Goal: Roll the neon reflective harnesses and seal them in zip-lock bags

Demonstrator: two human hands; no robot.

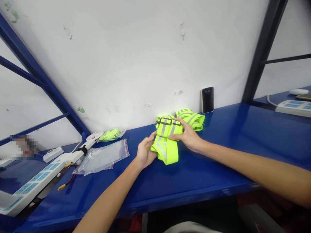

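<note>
Vest (167,149): high-visibility, neon yellow with grey reflective bands, folded lengthwise and lying on the blue desk (209,171), with a black buckle (166,121) at the far end and a bunched section (190,119) beside it, toward the wall. My left hand (145,151) grips the near side, fingers curled narrowly around the edge. My right hand (187,136) lies across the top, fingers pressed on the fold just below the buckle. Left of the vest: a flat resealable bag (102,158); a packed yellow-green item (111,134) in clear plastic; a white fan (93,136); a white power strip (36,184); red-and-black wires (65,182) with a yellow connector. Right of the vest: a black device (207,99) upright against the wall; a second power strip (293,108).
</note>
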